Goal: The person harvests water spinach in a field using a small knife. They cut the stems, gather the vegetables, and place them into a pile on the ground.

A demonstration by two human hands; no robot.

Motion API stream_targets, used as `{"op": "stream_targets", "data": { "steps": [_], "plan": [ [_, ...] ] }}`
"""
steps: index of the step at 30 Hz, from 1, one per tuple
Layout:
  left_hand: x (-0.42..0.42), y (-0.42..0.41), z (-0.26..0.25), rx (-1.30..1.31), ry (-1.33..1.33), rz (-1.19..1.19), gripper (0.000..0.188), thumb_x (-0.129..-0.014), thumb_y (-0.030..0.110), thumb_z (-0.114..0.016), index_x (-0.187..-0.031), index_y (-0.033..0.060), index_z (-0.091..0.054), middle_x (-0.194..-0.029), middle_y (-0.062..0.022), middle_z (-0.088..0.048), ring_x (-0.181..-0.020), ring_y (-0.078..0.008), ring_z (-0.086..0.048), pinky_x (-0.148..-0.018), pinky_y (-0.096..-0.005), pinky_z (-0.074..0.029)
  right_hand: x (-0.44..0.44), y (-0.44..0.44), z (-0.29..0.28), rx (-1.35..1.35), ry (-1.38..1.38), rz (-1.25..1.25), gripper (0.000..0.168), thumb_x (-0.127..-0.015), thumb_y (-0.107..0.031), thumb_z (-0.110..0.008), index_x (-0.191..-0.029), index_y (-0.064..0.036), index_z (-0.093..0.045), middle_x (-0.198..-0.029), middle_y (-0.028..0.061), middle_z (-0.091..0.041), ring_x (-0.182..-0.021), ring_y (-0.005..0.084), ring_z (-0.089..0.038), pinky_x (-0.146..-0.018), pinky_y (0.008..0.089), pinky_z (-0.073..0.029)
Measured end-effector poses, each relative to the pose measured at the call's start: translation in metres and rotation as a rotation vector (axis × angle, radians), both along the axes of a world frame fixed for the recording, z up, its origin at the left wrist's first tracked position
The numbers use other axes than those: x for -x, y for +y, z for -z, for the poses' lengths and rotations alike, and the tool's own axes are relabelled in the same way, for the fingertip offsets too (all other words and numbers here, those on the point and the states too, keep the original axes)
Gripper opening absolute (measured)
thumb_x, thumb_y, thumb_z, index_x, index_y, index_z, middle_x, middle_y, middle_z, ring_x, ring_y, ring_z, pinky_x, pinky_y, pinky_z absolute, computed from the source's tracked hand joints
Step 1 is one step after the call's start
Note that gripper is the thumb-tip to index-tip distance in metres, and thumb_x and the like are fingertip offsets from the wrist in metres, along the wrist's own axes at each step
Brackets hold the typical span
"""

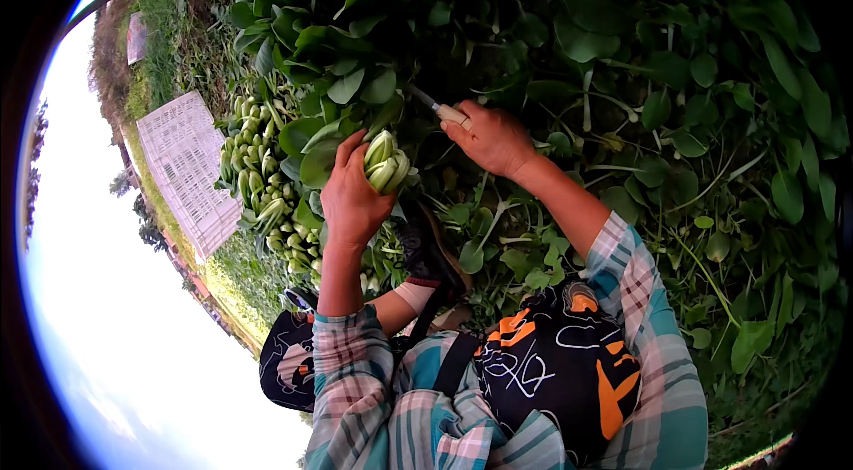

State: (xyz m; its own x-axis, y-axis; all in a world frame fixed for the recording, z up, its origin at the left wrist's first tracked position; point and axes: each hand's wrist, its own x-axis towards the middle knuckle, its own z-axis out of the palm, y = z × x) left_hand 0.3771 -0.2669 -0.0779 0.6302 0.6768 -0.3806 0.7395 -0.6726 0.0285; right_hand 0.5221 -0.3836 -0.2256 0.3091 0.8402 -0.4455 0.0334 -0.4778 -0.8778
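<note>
My left hand (356, 193) is closed around several heads of bok choy (386, 167), their pale green bases facing me and dark leaves spreading away. To the right, my right hand (493, 137) grips a knife by its light-coloured handle (454, 116). The knife's narrow blade (424, 97) points up and left toward leafy bok choy plants (360, 80); its tip is hard to make out against the dark foliage. A gap separates the two hands.
Cut bok choy (256, 163) lies piled left of my left hand. Beyond it rests a white plastic crate (190, 170). My dark shoe (426, 243) is planted below the hands. Leafy plants and loose leaves (653, 170) cover the ground to the right.
</note>
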Motion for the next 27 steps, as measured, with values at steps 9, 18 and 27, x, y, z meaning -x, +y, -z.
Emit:
{"op": "stream_targets", "data": {
  "steps": [9, 18, 27],
  "plan": [
    [0.001, -0.089, -0.052, 0.353, -0.437, 0.047, 0.067, -0.058, 0.009, -0.083, -0.120, 0.0012, -0.059, -0.136, -0.0154, -0.054, -0.120, -0.0341, -0.058, -0.099, -0.0406, -0.049, 0.000, -0.044, -0.066, -0.535, 1.006, 0.439, 0.049, -0.073, -0.018, -0.083, -0.112, -0.002, -0.059, -0.090, 0.0008, -0.064, -0.071, 0.0061, -0.058, -0.063, 0.0194, -0.048],
    [0.012, -0.070, -0.094, 0.677, -0.649, -0.386, 0.082, -0.064, 0.001, -0.076, -0.140, -0.0013, -0.044, -0.146, -0.0199, -0.045, -0.128, -0.0282, -0.051, -0.104, -0.0403, -0.044, -0.051, -0.087, -0.064, -0.514, 0.790, 0.207, 0.034, -0.071, -0.007, -0.083, -0.097, 0.000, -0.062, -0.086, 0.0047, -0.066, -0.075, 0.0090, -0.064, -0.066, 0.0223, -0.053],
    [-0.009, -0.098, 0.023, 1.156, -0.894, -0.849, 0.099, -0.066, 0.001, -0.089, -0.147, 0.0011, -0.032, -0.124, -0.0077, -0.059, -0.111, -0.0166, -0.060, -0.094, -0.0324, -0.051, 0.007, -0.053, -0.083, -0.528, 0.911, 0.497, 0.034, -0.090, -0.020, -0.073, -0.114, -0.003, -0.056, -0.076, -0.0028, -0.058, -0.065, 0.0022, -0.052, -0.059, 0.0198, -0.045]
  ]
}}
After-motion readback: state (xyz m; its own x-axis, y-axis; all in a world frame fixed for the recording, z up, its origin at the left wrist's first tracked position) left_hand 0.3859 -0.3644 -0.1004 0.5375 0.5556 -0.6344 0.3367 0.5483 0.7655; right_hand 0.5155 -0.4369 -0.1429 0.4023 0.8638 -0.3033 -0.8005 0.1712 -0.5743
